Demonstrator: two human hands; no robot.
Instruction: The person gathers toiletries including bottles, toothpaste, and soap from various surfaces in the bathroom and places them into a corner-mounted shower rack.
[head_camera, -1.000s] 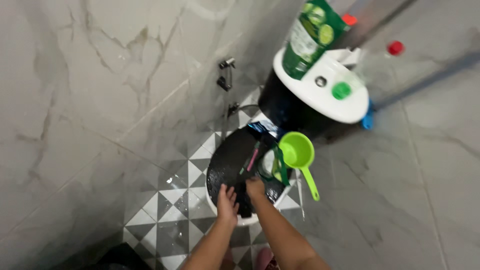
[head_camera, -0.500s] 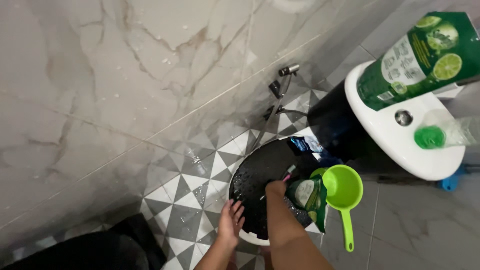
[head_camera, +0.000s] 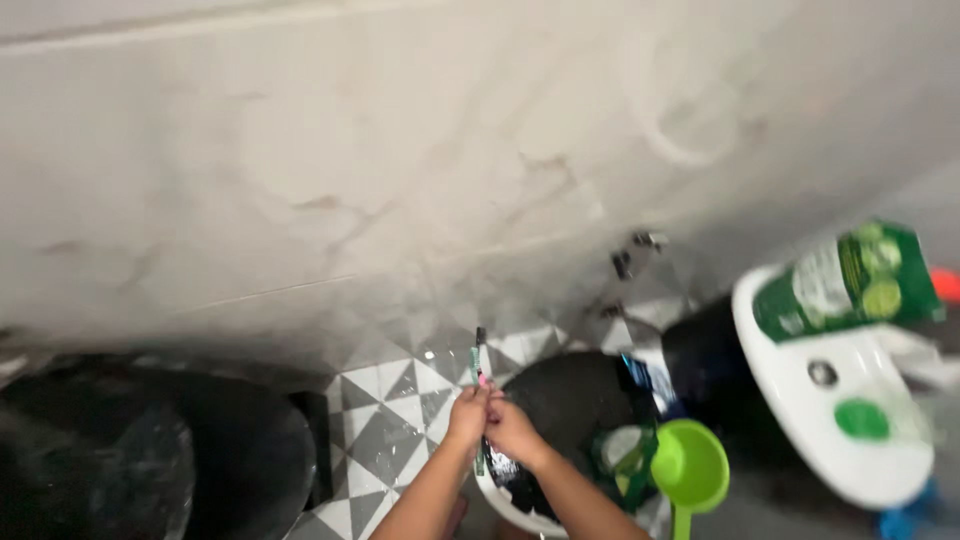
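The view is blurred. My left hand and my right hand meet above the near rim of a white basin. Both are closed around the lower end of a thin green and pink stick-like thing that points up with a dark tip. A dark wet cloth hangs just below the hands, and more dark fabric fills the basin. Exactly what the stick is cannot be made out.
A green scoop and a small green pouch sit at the basin's right. A white fixture carries a big green pouch and a green-capped bottle. A dark tub stands left. Wall taps jut out.
My hands rose out of the basin and came together, lifting the thin stick upright. The camera tilted up and left, so the marble wall fills more of the view.
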